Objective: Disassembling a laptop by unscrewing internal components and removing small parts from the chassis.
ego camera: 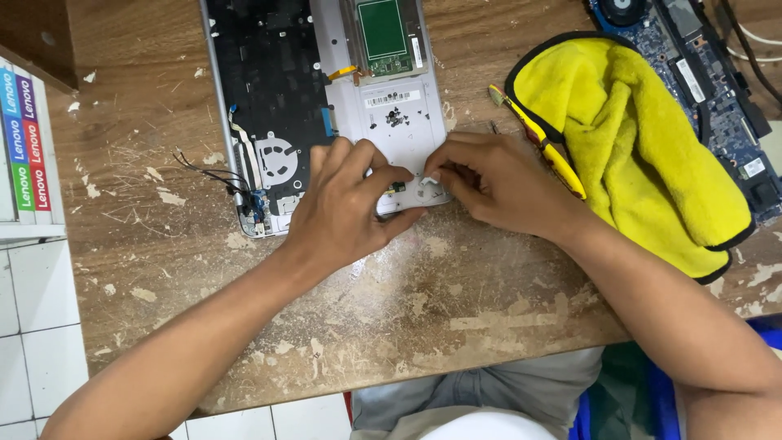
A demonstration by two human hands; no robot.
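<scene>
Yellow cloth (pixel 643 155) edged black, silver laptop shell (pixel 326 114), blue circuit board (pixel 700 73)

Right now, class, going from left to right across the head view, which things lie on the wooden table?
Stacked boxes → opened laptop shell → left hand → right hand → yellow screwdriver → yellow cloth → blue circuit board.

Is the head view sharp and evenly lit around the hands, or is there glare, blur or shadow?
Head view: even, soft lighting, no strong glare; the left hand and right hand look sharp on the opened laptop shell, casting only faint shadows. The tiny part between the fingers is too small to identify. The yellow cloth is bright, not blown out. Slight wide-angle bending shows at the edges.
</scene>
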